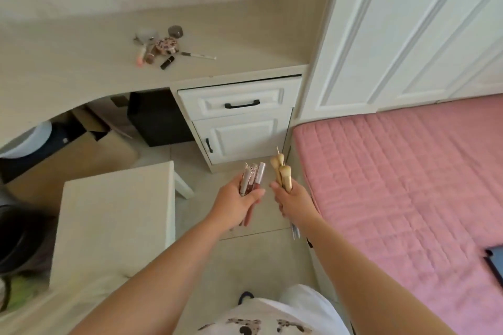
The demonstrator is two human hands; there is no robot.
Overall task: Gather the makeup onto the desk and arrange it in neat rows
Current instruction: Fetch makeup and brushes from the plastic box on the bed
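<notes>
**Both hands full, a small pile waiting on the desk**

Stood at the far left, about 9 o'clock: a pale stool (114,215) on the tiled floor (245,258), with cardboard boxes (81,149) and a black box (158,117) under the desk behind it.

Spread across 10 to 12 o'clock: the light wooden desk (68,62). Lay near its middle, in a loose untidy heap: a round patterned compact (166,46), a grey jar (175,31), a clear jar (147,33), a pink tube (140,56), a black lipstick (167,62) and, a little apart at the right, a white pencil (198,56). Not arranged in rows.

Sat below the desk edge at 12 o'clock: a white drawer (239,102) with a black handle, and a small cabinet door (239,141) under it.

Held out at the centre of the view, above the floor: the left hand (235,202), fingers curled round a bunch of lip gloss tubes (253,175), caps pointing up toward 12 o'clock. Just beside it at 1 o'clock: the right hand (295,198), closed round several makeup brushes (281,171) with pale gold handles, heads up; thin ends seen below the wrist, too blurred to name.

Filled 1 to 2 o'clock: a white wardrobe (408,22). Covered 3 to 4 o'clock: a pink quilted bed (394,171), with a dark flat device (496,264) at its right edge.
</notes>
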